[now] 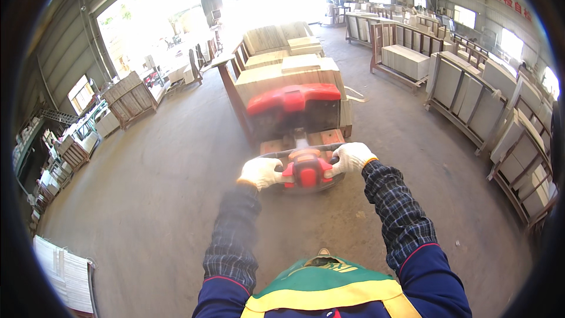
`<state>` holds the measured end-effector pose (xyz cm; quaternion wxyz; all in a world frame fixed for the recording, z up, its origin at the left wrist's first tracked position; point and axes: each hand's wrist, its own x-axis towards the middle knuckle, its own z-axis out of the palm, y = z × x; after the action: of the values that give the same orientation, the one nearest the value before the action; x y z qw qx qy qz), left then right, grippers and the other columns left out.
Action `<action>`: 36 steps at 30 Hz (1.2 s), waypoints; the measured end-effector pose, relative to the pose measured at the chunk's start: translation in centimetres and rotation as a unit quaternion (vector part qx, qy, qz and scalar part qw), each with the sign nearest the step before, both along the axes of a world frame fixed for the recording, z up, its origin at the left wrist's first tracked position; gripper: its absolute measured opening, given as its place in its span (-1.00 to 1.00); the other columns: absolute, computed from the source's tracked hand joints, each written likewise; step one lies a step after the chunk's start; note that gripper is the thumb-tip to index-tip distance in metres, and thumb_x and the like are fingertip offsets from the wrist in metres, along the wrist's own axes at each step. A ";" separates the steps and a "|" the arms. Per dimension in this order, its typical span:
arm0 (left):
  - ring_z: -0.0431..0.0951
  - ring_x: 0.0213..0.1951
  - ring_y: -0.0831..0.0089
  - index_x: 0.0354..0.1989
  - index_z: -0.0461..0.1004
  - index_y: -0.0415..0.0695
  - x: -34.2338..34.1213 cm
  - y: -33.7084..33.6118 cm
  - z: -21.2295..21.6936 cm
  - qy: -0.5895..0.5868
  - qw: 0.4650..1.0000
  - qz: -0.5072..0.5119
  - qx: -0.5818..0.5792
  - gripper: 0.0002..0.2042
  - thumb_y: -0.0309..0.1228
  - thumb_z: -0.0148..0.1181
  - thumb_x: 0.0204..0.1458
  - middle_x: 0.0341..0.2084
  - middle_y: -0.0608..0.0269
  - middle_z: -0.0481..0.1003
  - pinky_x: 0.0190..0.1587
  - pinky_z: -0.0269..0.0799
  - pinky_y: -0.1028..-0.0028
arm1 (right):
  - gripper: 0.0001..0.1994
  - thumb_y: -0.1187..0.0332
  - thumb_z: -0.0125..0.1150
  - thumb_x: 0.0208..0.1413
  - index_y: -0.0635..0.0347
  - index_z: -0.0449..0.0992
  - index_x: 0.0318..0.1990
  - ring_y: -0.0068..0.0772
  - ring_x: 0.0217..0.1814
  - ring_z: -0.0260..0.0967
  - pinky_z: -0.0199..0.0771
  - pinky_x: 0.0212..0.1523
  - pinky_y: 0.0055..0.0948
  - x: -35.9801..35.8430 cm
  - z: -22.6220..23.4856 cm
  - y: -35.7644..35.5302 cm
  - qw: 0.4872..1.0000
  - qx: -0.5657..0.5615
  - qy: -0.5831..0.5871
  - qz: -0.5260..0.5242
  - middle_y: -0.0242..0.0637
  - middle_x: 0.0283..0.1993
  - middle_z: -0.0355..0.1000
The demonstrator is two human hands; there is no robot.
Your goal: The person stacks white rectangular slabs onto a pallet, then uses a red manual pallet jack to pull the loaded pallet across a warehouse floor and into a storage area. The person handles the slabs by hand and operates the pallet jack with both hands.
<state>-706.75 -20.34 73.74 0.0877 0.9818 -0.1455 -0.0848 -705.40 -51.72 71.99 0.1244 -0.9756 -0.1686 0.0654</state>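
Both my hands, in white knit gloves, are wrapped round the control handle (307,174) of a red and black powered pallet truck (294,99). My left hand (259,172) grips the handle's left side, and my right hand (353,158) grips its right side, each with the thumb toward the red centre. Beyond the handle, the truck's red cover stands close against a load of pale slabs (288,73), stacked in a rack with brown posts. The truck's lower parts are partly hidden and blurred.
Racks of upright slabs (468,85) line the right side. More crates (128,99) stand along the left wall, and a pale stack (65,274) lies at the lower left. Grey concrete floor (153,200) runs between them toward a bright doorway (273,0).
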 end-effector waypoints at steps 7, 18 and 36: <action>0.62 0.10 0.17 0.05 0.67 0.05 -2.8 0.5 -0.2 -0.009 1.000 -0.011 -0.002 -0.26 0.45 0.26 -0.04 0.00 0.17 0.67 0.16 0.48 0.20 | -0.24 -0.49 0.46 -0.19 0.02 0.76 -0.11 -0.08 -0.06 0.65 0.60 0.00 -0.19 -3.2 0.0 0.1 1.000 -0.004 0.001 -0.010 -0.21 -0.16 0.70; 0.65 0.10 0.09 0.16 0.64 0.02 -9.7 -0.3 0.0 -0.013 0.999 -0.040 0.002 -0.19 0.47 0.24 -0.03 0.03 0.07 0.67 0.16 0.50 0.11 | -0.27 -0.49 0.48 -0.22 0.01 0.74 -0.20 -0.07 -0.19 0.61 0.55 -0.10 -0.16 -10.0 -1.4 -1.6 0.999 0.024 -0.049 0.001 -0.18 -0.31 0.64; 0.62 0.13 0.13 0.09 0.67 0.06 -20.1 0.0 0.4 -0.025 0.999 -0.018 0.008 -0.26 0.43 0.25 -0.01 0.02 0.15 0.67 0.20 0.48 0.18 | -0.32 -0.34 0.44 -0.16 0.11 0.78 -0.15 -0.03 -0.08 0.65 0.59 -0.01 -0.14 -20.9 1.1 -0.3 0.999 0.029 -0.025 0.022 -0.06 -0.17 0.70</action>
<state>-726.84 -20.39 74.13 0.0744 0.9815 -0.1646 -0.0632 -726.33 -52.07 73.05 0.1466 -0.9690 -0.1952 0.0385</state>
